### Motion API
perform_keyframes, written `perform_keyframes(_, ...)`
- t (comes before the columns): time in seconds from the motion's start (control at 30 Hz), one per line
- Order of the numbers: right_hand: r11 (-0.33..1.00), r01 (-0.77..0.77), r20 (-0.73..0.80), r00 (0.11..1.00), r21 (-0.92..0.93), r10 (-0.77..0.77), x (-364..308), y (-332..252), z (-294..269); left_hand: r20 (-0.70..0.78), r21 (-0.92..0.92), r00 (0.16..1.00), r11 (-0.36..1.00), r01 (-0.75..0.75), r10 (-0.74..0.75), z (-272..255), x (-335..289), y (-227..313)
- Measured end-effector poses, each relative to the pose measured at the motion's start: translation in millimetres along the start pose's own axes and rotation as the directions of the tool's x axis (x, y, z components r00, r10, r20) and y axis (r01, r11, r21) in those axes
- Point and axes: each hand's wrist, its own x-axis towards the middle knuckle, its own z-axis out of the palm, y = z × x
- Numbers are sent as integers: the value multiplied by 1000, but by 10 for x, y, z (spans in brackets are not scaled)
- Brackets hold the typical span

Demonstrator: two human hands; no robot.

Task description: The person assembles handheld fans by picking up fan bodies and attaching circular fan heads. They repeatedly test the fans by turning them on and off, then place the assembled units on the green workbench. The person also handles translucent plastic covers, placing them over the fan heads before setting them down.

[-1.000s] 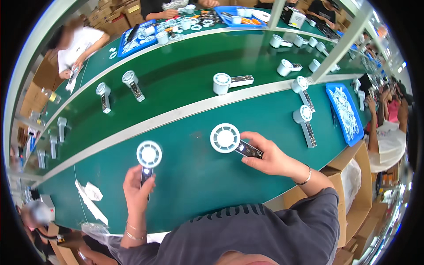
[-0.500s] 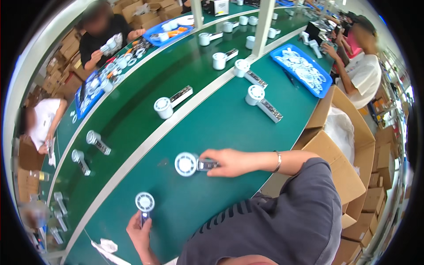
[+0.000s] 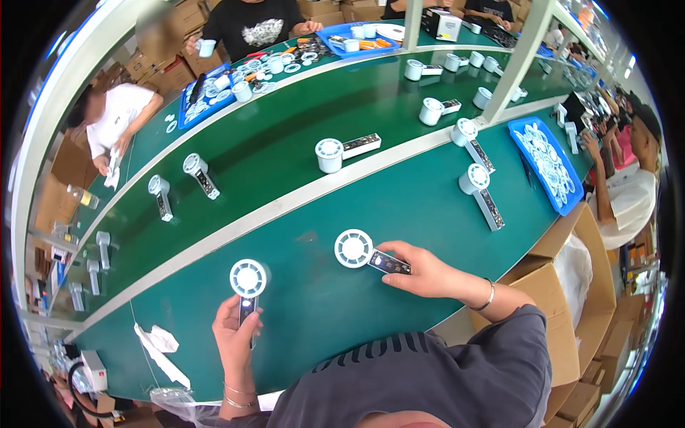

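My left hand (image 3: 235,324) grips a white handheld fan (image 3: 248,278) by its handle, with the round slotted head upward. A dark circuit strip shows along that handle. My right hand (image 3: 421,272) pinches the handle of a second handheld fan (image 3: 354,248) between thumb and fingers. Its round head points left, toward the first fan, and its dark circuit strip faces up. Both fans are over the green worktable (image 3: 307,328), apart from each other. Farther right on the table lies another fan (image 3: 474,178), with one more fan (image 3: 465,132) behind it.
Past a pale rail (image 3: 242,227), a green conveyor belt carries several fans, including one fan (image 3: 330,155) straight ahead. A blue tray (image 3: 571,203) of white rings lies at right, above an open cardboard box (image 3: 531,328). White cloth (image 3: 160,342) lies left. Co-workers sit opposite and at right.
The view has turned, so the tables and belt appear shifted. My wristbanded left forearm now shows more. Both hands keep hold of their fans, with the grips much the same.
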Motion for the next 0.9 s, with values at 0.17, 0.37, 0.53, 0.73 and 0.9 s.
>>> perform_keyframes(0.17,954,286,-141,952,88,-272,-22,-488,-276,-10,38,967,967,-252,253,-7,27,295)
perform_keyframes(0.37,980,198,-16,980,19,-197,-82,-511,-271,119,153,987,981,-121,103,-97,40,284)
perform_keyframes(0.53,976,-205,144,966,-73,214,2,185,102,137,258,978,959,119,-158,-148,-7,-355)
perform_keyframes(0.73,955,290,-396,871,-64,-291,-64,-509,-274,-75,75,950,952,-297,302,57,32,375)
perform_keyframes(0.9,164,973,-793,-28,-160,-609,-257,-1206,-135,-661,86,-78,-28,-996,746,453,-31,984)
